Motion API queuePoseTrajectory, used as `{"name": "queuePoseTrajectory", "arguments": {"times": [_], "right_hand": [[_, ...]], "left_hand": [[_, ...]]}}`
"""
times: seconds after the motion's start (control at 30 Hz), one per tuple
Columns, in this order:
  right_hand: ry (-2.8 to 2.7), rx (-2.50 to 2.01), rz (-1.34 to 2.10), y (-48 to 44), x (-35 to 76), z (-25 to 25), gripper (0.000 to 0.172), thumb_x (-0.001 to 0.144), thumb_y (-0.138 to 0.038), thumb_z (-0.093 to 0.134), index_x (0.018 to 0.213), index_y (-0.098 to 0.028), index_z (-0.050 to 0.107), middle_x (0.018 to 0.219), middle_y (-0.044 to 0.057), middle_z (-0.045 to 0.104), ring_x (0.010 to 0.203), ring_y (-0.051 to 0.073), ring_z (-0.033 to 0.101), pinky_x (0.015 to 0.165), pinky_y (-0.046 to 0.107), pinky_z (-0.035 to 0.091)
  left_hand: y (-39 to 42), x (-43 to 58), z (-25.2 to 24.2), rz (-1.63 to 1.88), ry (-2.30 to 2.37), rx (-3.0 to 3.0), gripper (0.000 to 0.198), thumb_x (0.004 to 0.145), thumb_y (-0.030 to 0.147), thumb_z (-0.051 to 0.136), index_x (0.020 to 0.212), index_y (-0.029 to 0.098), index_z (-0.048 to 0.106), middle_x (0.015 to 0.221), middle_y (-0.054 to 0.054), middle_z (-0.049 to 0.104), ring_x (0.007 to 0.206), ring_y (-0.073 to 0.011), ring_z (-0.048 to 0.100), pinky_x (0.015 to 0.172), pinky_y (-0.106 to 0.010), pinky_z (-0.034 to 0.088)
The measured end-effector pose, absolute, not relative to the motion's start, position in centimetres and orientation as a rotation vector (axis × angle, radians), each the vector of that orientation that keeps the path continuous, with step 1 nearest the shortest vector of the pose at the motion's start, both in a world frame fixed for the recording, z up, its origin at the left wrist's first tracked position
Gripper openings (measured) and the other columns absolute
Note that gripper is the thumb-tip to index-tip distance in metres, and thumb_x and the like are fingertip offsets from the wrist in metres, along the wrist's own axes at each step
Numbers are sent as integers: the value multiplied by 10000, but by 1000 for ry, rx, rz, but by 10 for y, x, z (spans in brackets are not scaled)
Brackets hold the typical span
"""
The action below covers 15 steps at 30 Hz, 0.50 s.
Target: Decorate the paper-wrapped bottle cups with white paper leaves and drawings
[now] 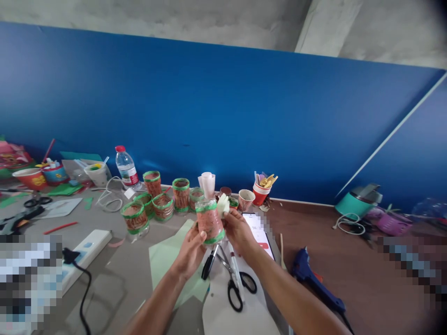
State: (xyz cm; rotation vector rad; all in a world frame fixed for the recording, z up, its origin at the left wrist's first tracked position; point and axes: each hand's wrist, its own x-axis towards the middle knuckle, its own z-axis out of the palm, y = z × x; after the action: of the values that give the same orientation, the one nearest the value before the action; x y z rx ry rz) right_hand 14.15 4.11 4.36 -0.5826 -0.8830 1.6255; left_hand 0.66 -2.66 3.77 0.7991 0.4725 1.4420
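My left hand [190,251] is closed around a reddish-brown painted cup [210,222] with green bands at its top and bottom, held up over the table. At the cup's right side, my right hand [239,228] pinches a crumpled pale tissue-like piece [223,204]. Whether its fingers also touch the cup is hard to see. Beneath the hands lie black-handled scissors [234,284], a black marker [209,264] and a white pen [236,270] on white paper [232,318]. A pale green sheet [164,260] is spread to the left.
Several similar brown and green cups [135,217] stand behind, near a water bottle [126,166]. A phone [260,235] lies right of my hands, beyond it a blue glue gun [314,279]. At left are a power strip [89,251] and its black cord. A blue partition [223,111] backs the table.
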Motion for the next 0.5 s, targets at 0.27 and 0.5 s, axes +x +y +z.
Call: {"name": "queuePoseTrajectory", "arguments": {"times": [0.27, 0.5], "right_hand": [[-943, -587, 1418, 43, 166, 89, 184, 603, -273, 791, 694, -231, 637, 636, -37, 616, 576, 124, 501, 605, 264, 427], [-1057, -538, 1405, 39, 165, 87, 172, 628, -307, 806, 745, -236, 702, 725, -17, 673, 684, 148, 578, 721, 297, 465]], "left_hand": [[-22, 10, 28, 1400, 602, 788, 435, 672, 331, 808, 1056, 169, 682, 1085, -103, 716, 1074, -278, 635, 997, -409, 424], [-22, 13, 28, 1341, 581, 812, 424, 668, 311, 810, 1049, 165, 696, 1082, -107, 720, 1033, -288, 654, 940, -397, 458]]}}
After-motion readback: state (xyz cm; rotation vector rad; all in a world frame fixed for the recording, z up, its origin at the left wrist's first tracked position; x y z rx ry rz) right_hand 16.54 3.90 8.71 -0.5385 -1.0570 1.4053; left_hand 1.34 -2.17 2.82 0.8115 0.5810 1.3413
